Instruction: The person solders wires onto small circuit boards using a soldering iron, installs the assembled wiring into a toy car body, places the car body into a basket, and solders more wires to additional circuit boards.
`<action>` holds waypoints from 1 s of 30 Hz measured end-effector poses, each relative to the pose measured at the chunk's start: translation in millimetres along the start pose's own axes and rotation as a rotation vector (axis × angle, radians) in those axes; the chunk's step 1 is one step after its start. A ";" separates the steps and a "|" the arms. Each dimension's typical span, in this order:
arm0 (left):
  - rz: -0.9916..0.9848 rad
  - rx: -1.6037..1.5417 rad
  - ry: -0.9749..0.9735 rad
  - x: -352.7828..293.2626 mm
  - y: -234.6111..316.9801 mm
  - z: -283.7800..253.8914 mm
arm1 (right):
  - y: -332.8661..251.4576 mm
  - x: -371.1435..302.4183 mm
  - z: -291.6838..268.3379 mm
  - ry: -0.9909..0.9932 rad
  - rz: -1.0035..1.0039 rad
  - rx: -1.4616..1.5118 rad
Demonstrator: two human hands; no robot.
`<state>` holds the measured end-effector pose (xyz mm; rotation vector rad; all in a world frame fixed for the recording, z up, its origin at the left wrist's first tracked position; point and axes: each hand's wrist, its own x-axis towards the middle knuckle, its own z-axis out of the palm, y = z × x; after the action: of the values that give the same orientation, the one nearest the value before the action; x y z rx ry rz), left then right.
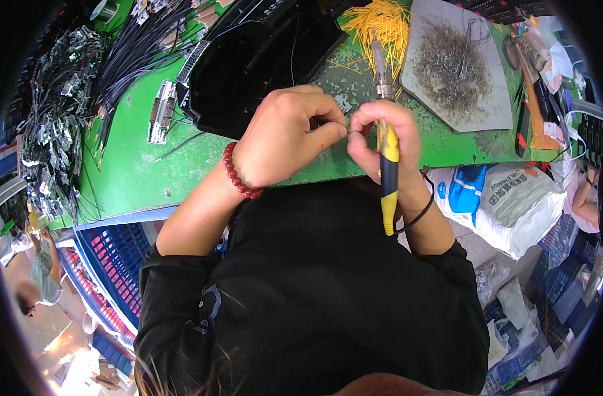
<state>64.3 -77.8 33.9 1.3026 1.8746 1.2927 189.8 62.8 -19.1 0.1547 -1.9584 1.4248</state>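
Note:
My right hand (397, 132) is closed round a yellow and black soldering iron (389, 165), its metal tip pointing away from me and its cord hanging by my wrist. The thumb and forefinger of that hand also pinch together, close to my left fingertips. My left hand (291, 122) is closed in a pinch; what sits between its fingers is too small to make out. A thin wire (293, 59) rises behind the left hand across a black plastic housing (248, 72). Left of the housing lies a silvery metal part (161, 112) with thin leads.
On the green bench (133, 171) are bundled black wires (133, 66), heaped metal parts (60, 112) and a solder spool (104, 10). Yellow sticks (374, 26) lie beyond the iron, beside a grey board (453, 66) with dark residue. A white bag (512, 204) and blue crate (113, 257) stand below.

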 end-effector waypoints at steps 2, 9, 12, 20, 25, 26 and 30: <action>-0.024 0.094 0.018 0.6 -0.6 3.9 | 2.6 -3.4 3.6 0.026 0.024 -0.081; 0.056 0.467 0.134 4.5 -11.1 19.4 | -15.0 -17.2 -21.0 0.127 0.472 0.119; 0.013 0.508 0.088 7.5 -18.7 23.0 | -23.2 -26.5 -36.3 0.110 0.556 0.058; -0.011 0.508 0.045 11.4 -23.8 23.4 | -13.1 -39.6 -35.9 0.272 0.477 0.016; 0.011 0.539 0.046 13.1 -22.8 24.3 | -14.5 -40.7 -35.4 0.240 0.483 0.064; 0.013 0.543 0.047 13.0 -22.8 24.7 | -14.6 -40.7 -35.6 0.215 0.468 0.053; 0.041 0.550 0.042 13.4 -23.7 24.2 | -13.7 -40.5 -36.1 0.165 0.447 -0.005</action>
<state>68.5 -57.7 3.8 1.5896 2.3441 0.8495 243.4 77.1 -26.9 -0.4167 -1.9323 1.6485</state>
